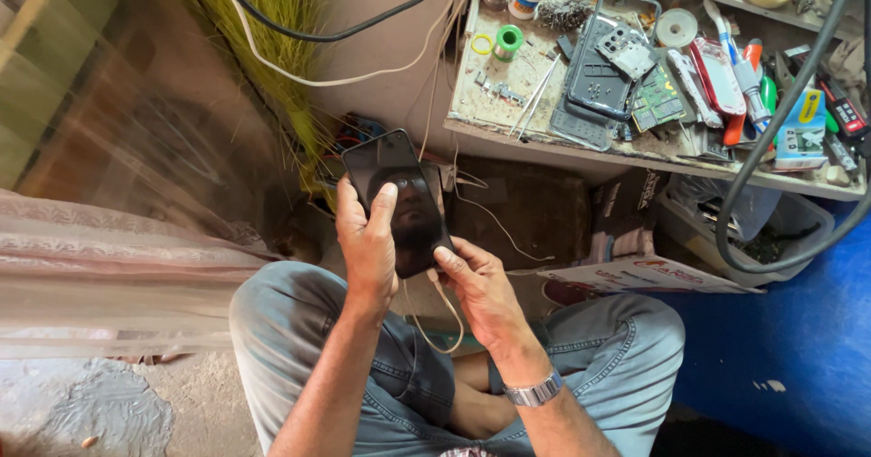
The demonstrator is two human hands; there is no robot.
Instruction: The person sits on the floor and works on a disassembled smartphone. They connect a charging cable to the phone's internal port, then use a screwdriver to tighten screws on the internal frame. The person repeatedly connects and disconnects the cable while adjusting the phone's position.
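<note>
The person wears faded blue-grey denim jeans. Both forearms are bare of sleeves. A silver metal link wristwatch band circles the right wrist.

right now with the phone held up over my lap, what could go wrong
1. The dark phone is pinched at its edges by the left hand and right hand, over the lap with nothing beneath; a slipping grip could drop it.
2. A pale cable hangs from the phone's lower end and loops by the right hand; it could snag and tug the phone.
3. The workbench edge is crowded with a phone frame and tools; a bump might knock parts off.
</note>
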